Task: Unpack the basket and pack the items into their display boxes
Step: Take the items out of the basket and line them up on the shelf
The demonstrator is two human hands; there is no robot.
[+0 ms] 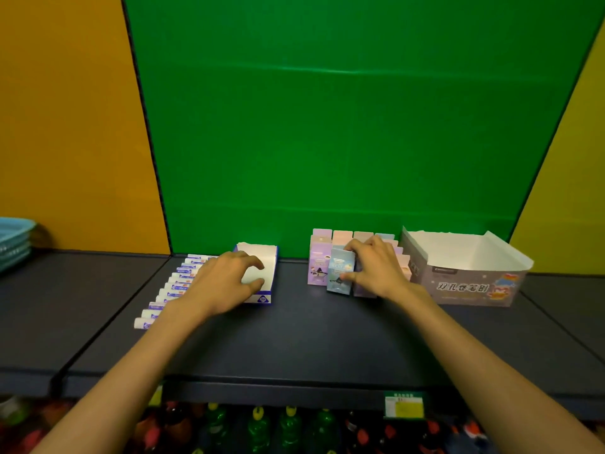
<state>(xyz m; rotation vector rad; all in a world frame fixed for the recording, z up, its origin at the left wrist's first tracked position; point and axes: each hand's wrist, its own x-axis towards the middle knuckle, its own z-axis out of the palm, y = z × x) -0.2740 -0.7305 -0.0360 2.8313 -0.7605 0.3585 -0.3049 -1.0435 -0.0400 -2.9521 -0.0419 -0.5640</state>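
Observation:
A row of several white-and-blue tubes [170, 288] lies on the dark shelf [294, 339], left of a small white-and-blue display box [262, 276]. My left hand [226, 283] hovers over the tubes and the box's left side, fingers loosely curled, with nothing seen in them. Several small pastel cartons [322, 253] stand in rows at centre right. My right hand [376, 267] pinches a light blue carton [340, 273] at the front of that group. A large grey display box [471, 276] stands open to the right, its inside white and bare.
A stack of teal baskets [14, 240] sits at the far left edge. Green and orange panels back the shelf. Below the shelf's front edge stand rows of drink bottles [258, 427] and a price label [404, 404].

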